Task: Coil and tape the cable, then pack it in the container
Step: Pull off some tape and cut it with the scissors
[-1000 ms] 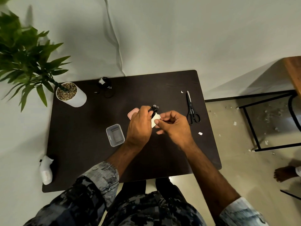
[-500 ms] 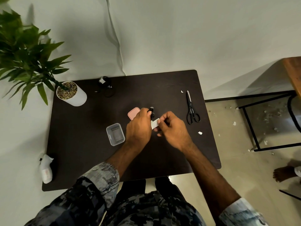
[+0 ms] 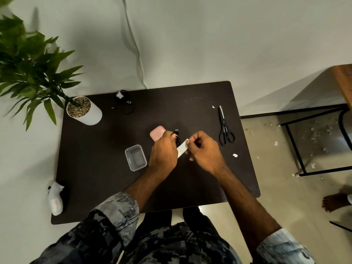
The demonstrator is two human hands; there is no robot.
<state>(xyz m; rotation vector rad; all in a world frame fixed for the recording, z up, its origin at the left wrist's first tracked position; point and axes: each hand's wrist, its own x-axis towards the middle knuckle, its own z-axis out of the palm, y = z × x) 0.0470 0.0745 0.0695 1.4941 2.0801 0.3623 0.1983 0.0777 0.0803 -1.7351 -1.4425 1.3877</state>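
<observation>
1. The left hand [image 3: 163, 151] squeezes the small black cable [image 3: 177, 137] bundle above the counter [image 3: 95, 168].
2. The right hand [image 3: 204, 149] fingers pinch the white tape [image 3: 182, 149].
3. The cable looks light and bendy; grip the middle.

The left hand [image 3: 163, 149] covers most of the black cable [image 3: 177, 137], so its coils cannot be counted, and hides one end of the white tape strip [image 3: 182, 149] and a corner of the pink lid [image 3: 157, 132]. The plant [image 3: 24, 61] runs off the left edge, and a bare foot [image 3: 335, 201] is cut off at the right edge.
</observation>
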